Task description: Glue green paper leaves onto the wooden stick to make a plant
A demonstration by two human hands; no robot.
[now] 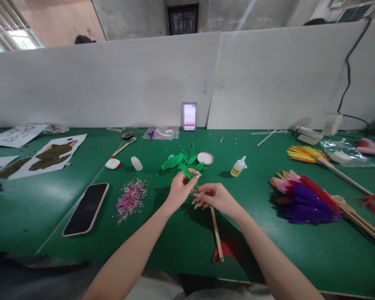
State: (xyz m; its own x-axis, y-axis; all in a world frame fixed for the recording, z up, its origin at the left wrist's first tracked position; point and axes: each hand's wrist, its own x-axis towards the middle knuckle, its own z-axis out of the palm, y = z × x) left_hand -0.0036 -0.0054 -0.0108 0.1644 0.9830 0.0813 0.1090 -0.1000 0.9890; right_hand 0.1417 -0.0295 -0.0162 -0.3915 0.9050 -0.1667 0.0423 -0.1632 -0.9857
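Left hand [181, 187]'s got a green feather [185, 170] pinched mid-frame, right hand [217, 198]'s bunched up near its lower end (can't tell on what), and the loose green feathers [172, 161] lie just beyond, probably for easy reach.

White light shines in the window [21, 39] at 10 o'clock. A pale streak crosses the concrete wall [231, 14] at 1. A soft shadow darkens the green tabletop [229, 227] below the right hand [217, 198], around 5. Edges look stretched.
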